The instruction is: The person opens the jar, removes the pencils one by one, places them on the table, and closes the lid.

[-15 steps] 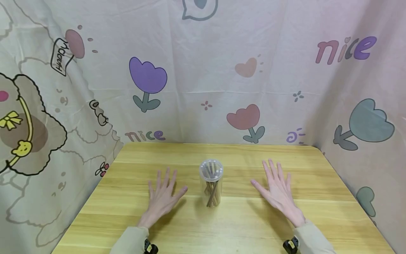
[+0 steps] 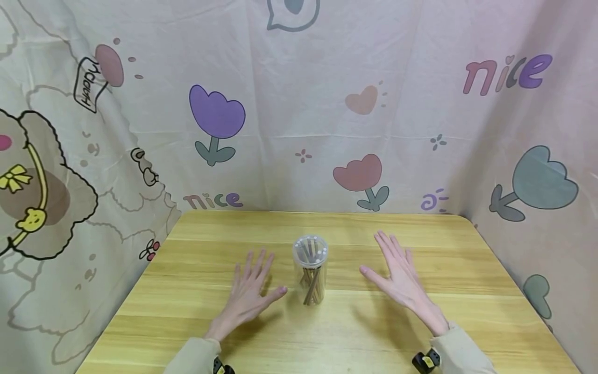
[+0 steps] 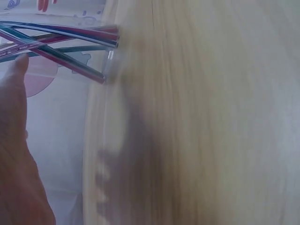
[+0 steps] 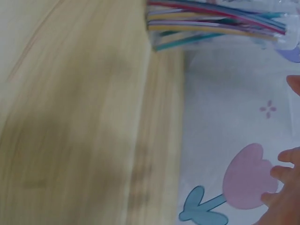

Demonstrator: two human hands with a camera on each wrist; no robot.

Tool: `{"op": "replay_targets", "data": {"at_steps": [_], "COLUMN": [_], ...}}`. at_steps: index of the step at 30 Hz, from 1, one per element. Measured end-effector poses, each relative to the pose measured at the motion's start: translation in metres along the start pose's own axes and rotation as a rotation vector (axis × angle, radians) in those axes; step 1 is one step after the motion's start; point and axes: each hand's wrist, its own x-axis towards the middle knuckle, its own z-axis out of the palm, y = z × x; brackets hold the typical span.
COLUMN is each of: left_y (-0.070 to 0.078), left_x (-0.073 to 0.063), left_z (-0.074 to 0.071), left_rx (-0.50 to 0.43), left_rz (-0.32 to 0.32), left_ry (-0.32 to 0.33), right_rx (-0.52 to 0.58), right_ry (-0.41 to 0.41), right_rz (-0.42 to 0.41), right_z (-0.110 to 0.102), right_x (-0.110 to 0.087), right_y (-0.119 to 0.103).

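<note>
A clear plastic cylinder (image 2: 299, 280) stands upright on the table, holding several thin sticks (image 2: 312, 285) that look coloured in both wrist views. To its left, my left hand (image 2: 249, 296) hovers above the wood with fingers spread and the thumb pointing toward the cylinder, holding nothing. On the other side, farther from the cylinder, my right hand (image 2: 403, 280) is raised with straight fingers and the thumb held apart, also holding nothing. The left wrist view shows part of the left hand (image 3: 16, 140) near the sticks; several right-hand fingertips (image 4: 281, 173) show in the right wrist view.
The wooden table (image 2: 327, 337) ends at a far edge against a printed cloth backdrop (image 2: 299, 104). Cloth also hangs at the left and right sides. Dark straps with small devices (image 2: 426, 359) sit at the wrists, by the light sleeves (image 2: 460, 350).
Both hands have moved inward toward the cylinder, the left one rightward and the right one leftward. The right hand's fingers have drawn closer together. The cylinder stays where it was.
</note>
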Motion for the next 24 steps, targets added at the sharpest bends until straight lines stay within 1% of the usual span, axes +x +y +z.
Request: {"op": "replay_targets", "data": {"at_steps": [2, 5, 7, 12, 16, 19, 22, 24], "left_y": [0.002, 0.004, 0.006, 0.011, 0.017, 0.022, 0.025, 0.027], "left_x": [0.001, 0.004, 0.007, 0.012, 0.014, 0.015, 0.017, 0.017], "left_z": [0.003, 0.007, 0.01, 0.013, 0.015, 0.017, 0.02, 0.023], "left_rx": [-0.026, -0.096, -0.162, -0.348, -0.46, -0.545, -0.616, -0.65], "left_rz": [0.011, 0.026, 0.039, 0.047, 0.006, -0.046, -0.077, -0.093], "left_ry": [0.007, 0.032, 0.049, 0.032, -0.021, -0.053, -0.057, -0.052], "right_rx": [0.033, 0.098, 0.148, 0.266, 0.34, 0.388, 0.422, 0.438], "right_ry": [0.013, 0.025, 0.027, 0.016, 0.017, 0.024, 0.027, 0.024], "right_rz": [-0.023, -0.047, -0.056, -0.052, -0.071, -0.104, -0.134, -0.141], "right_z": [-0.001, -0.002, -0.003, -0.004, -0.004, -0.003, -0.001, 0.0], "right_x": [0.0, 0.0, 0.0, 0.002, 0.003, 0.006, 0.009, 0.01], "right_y": [-0.005, -0.012, -0.015, -0.025, -0.032, -0.037, -0.041, -0.043]}}
